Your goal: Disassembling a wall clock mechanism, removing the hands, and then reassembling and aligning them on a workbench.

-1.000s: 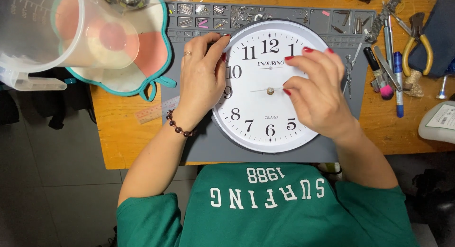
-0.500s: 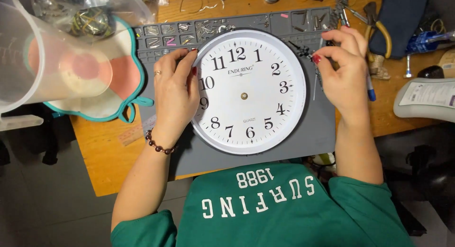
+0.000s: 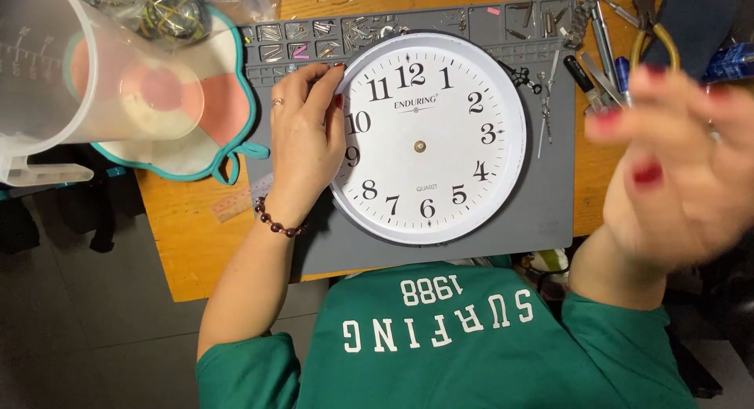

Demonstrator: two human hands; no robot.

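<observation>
Clock lies face up on the grey work mat, and I see my left hand pressed flat on its left rim, fingers spread, gripping nothing. My right hand hangs blurred and unclenched, off to the clock's right, beside pliers.

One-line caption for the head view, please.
Left hand rests on the rim of a handless white clock on a grey mat; blurred right hand is raised, empty.
</observation>
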